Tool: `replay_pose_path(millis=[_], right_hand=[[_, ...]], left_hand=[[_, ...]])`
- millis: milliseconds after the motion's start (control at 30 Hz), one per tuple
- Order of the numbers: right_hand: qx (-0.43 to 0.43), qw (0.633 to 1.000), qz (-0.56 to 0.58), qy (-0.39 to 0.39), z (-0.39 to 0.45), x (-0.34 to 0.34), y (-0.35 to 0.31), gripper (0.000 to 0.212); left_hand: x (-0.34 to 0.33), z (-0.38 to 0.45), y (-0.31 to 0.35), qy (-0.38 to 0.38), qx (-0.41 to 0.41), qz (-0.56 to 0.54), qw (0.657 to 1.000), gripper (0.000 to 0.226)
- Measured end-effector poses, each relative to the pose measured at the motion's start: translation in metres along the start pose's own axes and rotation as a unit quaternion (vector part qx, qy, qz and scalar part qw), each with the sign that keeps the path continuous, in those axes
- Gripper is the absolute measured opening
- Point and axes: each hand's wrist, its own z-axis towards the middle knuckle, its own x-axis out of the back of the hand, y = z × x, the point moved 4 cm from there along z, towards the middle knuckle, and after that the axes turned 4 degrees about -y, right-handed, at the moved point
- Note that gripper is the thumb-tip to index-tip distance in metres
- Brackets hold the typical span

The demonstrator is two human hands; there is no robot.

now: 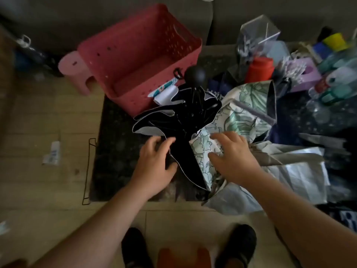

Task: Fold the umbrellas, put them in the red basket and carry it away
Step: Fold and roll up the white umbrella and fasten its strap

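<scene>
A black umbrella [181,120] with white-edged flaps stands collapsed on the dark table [114,151], its round black handle [195,74] pointing up by the red basket [135,60]. My left hand [154,161] grips the black fabric near its lower end. Beside it lies a leaf-patterned white and green umbrella [243,111]. My right hand [231,153] rests on that patterned cloth with fingers spread. The red basket sits tilted at the table's far left corner, with a small white and teal item [164,89] at its near end.
A pink stool [77,70] stands left of the basket. The table's right side is crowded with a red bottle [259,69], clear plastic packs, a purple tissue box [303,74] and grey cloth [289,171]. Wooden floor lies to the left. My shoes [239,246] are below.
</scene>
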Motion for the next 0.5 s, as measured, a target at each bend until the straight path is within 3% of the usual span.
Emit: replay_pose_path(millis=[167,267,400,500], right_hand=[[0.072,0.992,-0.099,0.040,0.053,-0.042,0.042,0.069],[0.073,0.987,-0.124,0.076,0.073,-0.062,0.056,0.071],[0.113,0.973,-0.140,0.141,0.087,-0.073,0.060,0.065],[0.160,0.962,-0.135,0.175,0.090,-0.081,0.062,0.060]], left_hand=[[-0.042,0.051,-0.018,0.057,-0.016,0.021,0.998,0.079],[-0.063,0.072,-0.028,0.090,-0.061,-0.018,0.994,0.065],[-0.064,0.084,-0.038,0.189,-0.138,-0.070,0.970,0.037],[-0.065,0.091,-0.043,0.223,-0.168,-0.072,0.957,0.029]])
